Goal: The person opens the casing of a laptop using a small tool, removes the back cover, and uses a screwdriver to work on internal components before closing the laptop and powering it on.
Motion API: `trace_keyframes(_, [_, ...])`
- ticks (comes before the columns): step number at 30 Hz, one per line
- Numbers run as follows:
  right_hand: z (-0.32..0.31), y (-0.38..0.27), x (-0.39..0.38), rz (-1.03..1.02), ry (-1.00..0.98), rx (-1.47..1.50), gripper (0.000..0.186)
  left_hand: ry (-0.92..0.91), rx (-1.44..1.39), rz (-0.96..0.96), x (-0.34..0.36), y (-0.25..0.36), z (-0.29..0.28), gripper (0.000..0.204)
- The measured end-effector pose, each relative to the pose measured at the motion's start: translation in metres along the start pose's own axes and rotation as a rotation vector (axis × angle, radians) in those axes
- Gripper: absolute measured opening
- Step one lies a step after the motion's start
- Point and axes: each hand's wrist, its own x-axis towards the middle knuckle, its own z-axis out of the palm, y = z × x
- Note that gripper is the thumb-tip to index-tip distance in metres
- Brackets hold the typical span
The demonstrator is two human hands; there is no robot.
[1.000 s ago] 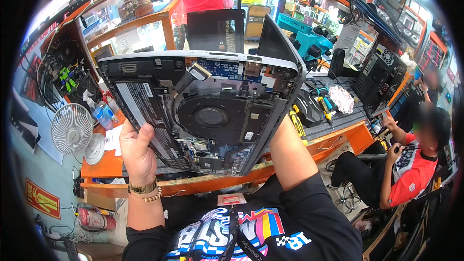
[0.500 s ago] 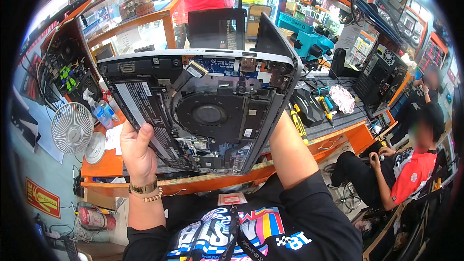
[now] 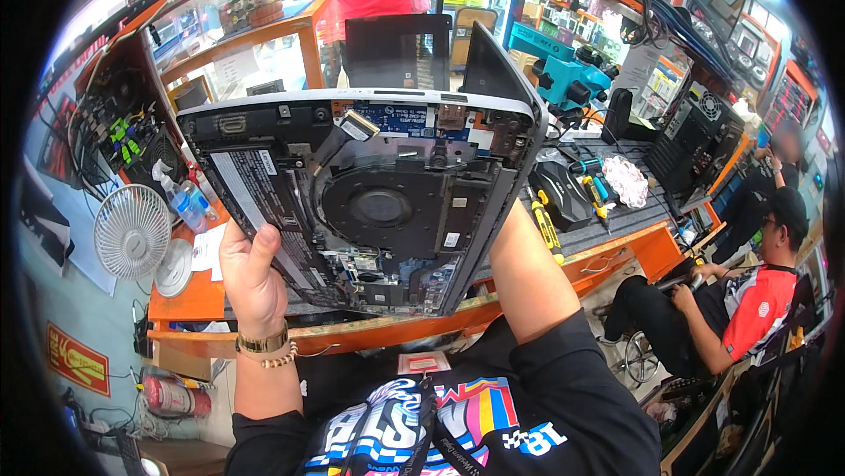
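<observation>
An opened-up laptop (image 3: 385,207) is held tilted up above the workbench, its bottom cover off. Its inside faces me, showing a round black fan (image 3: 380,206), a long battery (image 3: 264,203) along the left and blue circuit board at the top. A flat cable with a connector end (image 3: 359,126) lies loose over the board. My left hand (image 3: 251,269) grips the laptop's left lower edge, thumb on the battery side. On the right, my forearm (image 3: 532,278) reaches behind the laptop, which hides my right hand and its fingers. The laptop's dark screen part (image 3: 495,66) juts out behind.
Screwdrivers (image 3: 546,228), a black box-shaped item (image 3: 562,199) and crumpled plastic (image 3: 624,181) lie on the bench to the right. A teal microscope (image 3: 568,71) and a black computer tower (image 3: 695,137) stand behind. A white fan (image 3: 132,231) is at left; a person (image 3: 739,300) sits at right.
The laptop and my hands look nearly unmoved. At right, the seated person's head and hands have shifted a little.
</observation>
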Motion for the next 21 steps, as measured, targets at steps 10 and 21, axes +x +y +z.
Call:
trace_keyframes(10, [-0.015, 0.012, 0.003, 0.001, -0.022, 0.123, 0.037, -0.015, 0.002, 0.004, 0.0, -0.001, 0.004, 0.048])
trace_keyframes(21, [0.019, -0.03, -0.002, 0.201, -0.109, 0.128, 0.039, 0.113, 0.016, 0.084, -0.005, -0.004, 0.023, 0.04])
